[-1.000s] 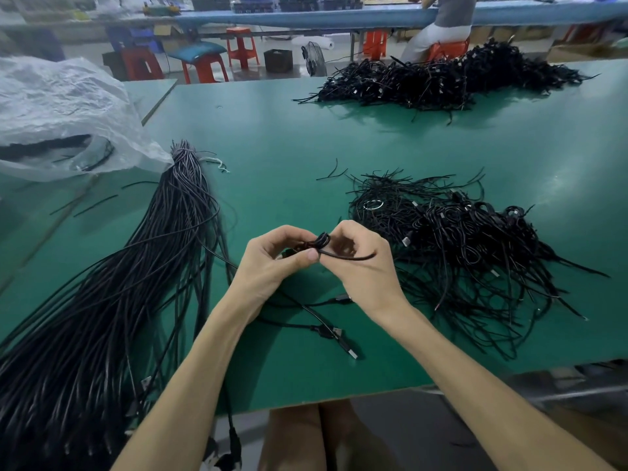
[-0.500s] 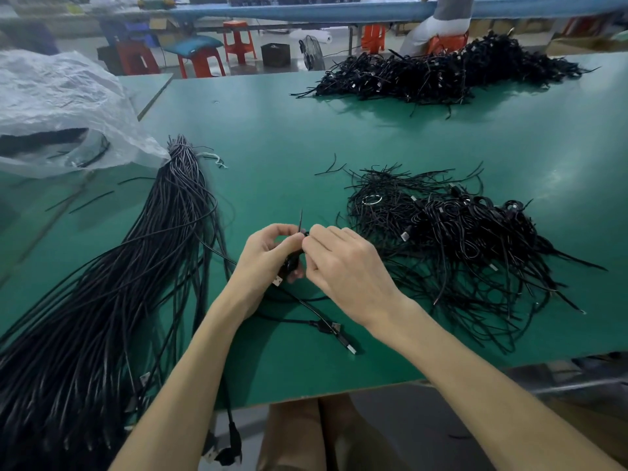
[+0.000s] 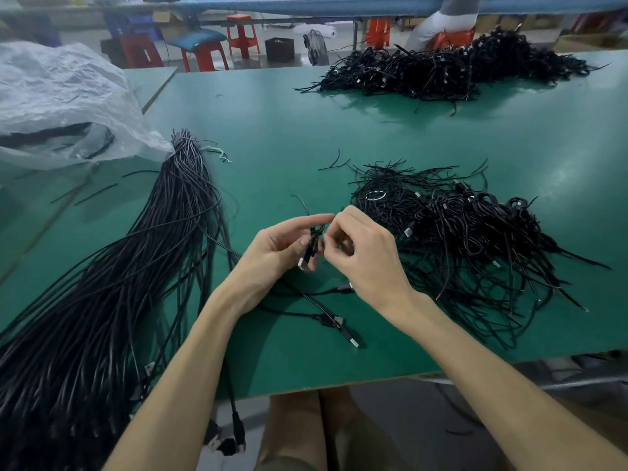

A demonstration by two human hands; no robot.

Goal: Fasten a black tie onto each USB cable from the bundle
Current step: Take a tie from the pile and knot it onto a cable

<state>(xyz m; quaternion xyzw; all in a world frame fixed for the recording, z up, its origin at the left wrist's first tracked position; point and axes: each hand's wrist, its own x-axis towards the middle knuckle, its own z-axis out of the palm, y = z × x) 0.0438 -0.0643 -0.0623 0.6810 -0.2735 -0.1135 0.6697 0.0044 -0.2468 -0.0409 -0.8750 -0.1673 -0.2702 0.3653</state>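
My left hand (image 3: 277, 248) grips the end of a black USB cable (image 3: 310, 248), its silver plug pointing down toward me. My right hand (image 3: 365, 253) pinches a thin black tie (image 3: 303, 205) looped around that cable, one loose end of it sticking up past my left fingers. The long bundle of black USB cables (image 3: 112, 294) lies on the left of the green table (image 3: 278, 137) and hangs over the near edge. A loose heap of black ties and cables (image 3: 469, 239) lies just right of my hands.
A few USB plugs (image 3: 339, 326) lie on the table under my wrists. A second black cable pile (image 3: 452, 71) sits at the far edge. A crumpled clear plastic bag (image 3: 57, 103) lies far left. Stools and a seated person are beyond the table.
The tie stretched sideways between my hands a second ago. My right hand has since turned it around the cable, and the tie's end now points up.
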